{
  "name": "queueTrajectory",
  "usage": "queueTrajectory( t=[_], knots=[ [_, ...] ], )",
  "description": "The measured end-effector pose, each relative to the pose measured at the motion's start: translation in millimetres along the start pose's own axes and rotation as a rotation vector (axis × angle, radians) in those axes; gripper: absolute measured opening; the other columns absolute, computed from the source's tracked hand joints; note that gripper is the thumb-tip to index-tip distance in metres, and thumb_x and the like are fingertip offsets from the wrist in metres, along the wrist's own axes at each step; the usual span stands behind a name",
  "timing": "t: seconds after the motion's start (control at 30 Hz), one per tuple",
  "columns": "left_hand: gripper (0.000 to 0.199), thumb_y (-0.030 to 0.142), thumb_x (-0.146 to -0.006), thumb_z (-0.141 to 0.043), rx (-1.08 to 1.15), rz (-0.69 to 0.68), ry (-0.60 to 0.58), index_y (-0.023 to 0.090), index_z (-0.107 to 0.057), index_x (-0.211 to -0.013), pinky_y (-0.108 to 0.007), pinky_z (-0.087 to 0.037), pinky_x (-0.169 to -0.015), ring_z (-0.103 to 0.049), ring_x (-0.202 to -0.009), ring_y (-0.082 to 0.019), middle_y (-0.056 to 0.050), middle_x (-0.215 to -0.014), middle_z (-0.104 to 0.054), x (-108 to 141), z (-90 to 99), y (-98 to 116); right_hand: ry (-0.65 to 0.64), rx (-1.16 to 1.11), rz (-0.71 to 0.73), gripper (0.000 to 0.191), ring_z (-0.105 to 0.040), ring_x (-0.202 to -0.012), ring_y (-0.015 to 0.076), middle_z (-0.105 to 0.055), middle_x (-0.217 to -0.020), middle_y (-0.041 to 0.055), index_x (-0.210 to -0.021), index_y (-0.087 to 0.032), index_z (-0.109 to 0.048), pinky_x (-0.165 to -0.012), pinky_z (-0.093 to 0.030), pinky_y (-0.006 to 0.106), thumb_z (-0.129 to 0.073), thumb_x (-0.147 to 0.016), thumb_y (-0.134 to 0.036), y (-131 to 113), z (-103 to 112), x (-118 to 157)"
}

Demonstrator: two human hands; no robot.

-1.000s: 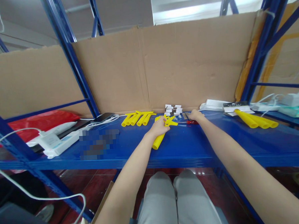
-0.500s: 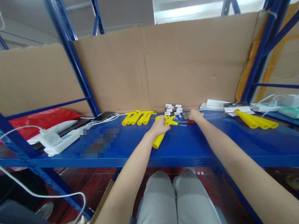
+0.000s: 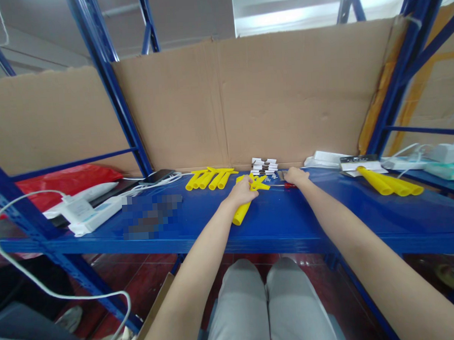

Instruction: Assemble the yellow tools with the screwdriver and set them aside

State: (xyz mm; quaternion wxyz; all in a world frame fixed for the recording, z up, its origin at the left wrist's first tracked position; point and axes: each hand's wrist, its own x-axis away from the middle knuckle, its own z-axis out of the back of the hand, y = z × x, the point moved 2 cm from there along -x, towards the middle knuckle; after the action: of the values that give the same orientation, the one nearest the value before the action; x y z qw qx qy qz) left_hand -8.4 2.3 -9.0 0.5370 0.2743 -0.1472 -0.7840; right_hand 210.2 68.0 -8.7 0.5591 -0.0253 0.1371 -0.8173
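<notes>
My left hand (image 3: 242, 190) is closed around a yellow plastic piece (image 3: 241, 214) with a round tube handle and a branched, claw-like head. Its tube points toward me, and its head shows beyond my fingers. To the right, my right hand (image 3: 296, 176) rests low over the shelf with its fingers bent together at a small greyish item (image 3: 281, 176); what they hold is hidden. A screwdriver (image 3: 289, 185) with a red handle lies just below that hand, its thin shaft pointing left to the yellow head. Behind stands a stack of white cards (image 3: 264, 166).
More yellow pieces (image 3: 211, 179) lie in a row behind left. Yellow tubes (image 3: 389, 183) on a black-and-white card lie at right. A phone (image 3: 159, 176), cables and a white power strip (image 3: 96, 217) occupy the left. Cardboard (image 3: 269, 97) closes the back; blue posts (image 3: 110, 90) flank it.
Both hands stay almost in place, the left still around the yellow piece. The thin pale sliver below the screwdriver shaft no longer shows clearly.
</notes>
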Motion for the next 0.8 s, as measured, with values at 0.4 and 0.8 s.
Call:
queueTrajectory(
  t=[0.4, 0.8],
  knots=[
    [0.032, 0.018, -0.072, -0.066, -0.022, -0.001, 0.004, 0.018, -0.055, -0.102, -0.028, -0.046, -0.077, -0.061, -0.089, -0.020, -0.004, -0.098, -0.064, 0.5, 0.6, -0.2, 0.011, 0.040, 0.056, 0.058, -0.052, -0.128, 0.0327, -0.058, -0.133, 0.0218, -0.131, -0.012, -0.059, -0.104, -0.038, 0.046, -0.049, -0.090, -0.051, -1.2, 0.0, 0.8],
    [0.031, 0.019, -0.073, -0.063, -0.034, -0.019, -0.011, 0.018, -0.055, -0.103, -0.030, -0.047, -0.076, -0.062, -0.086, -0.021, -0.004, -0.092, -0.064, -1.0, 0.4, 0.1, 0.023, -0.011, 0.085, 0.045, -0.058, -0.120, 0.0298, -0.064, -0.125, 0.0209, -0.124, -0.013, -0.064, -0.098, -0.044, 0.041, -0.057, -0.087, -0.037, -8.4, -5.1, -7.1]
  ],
)
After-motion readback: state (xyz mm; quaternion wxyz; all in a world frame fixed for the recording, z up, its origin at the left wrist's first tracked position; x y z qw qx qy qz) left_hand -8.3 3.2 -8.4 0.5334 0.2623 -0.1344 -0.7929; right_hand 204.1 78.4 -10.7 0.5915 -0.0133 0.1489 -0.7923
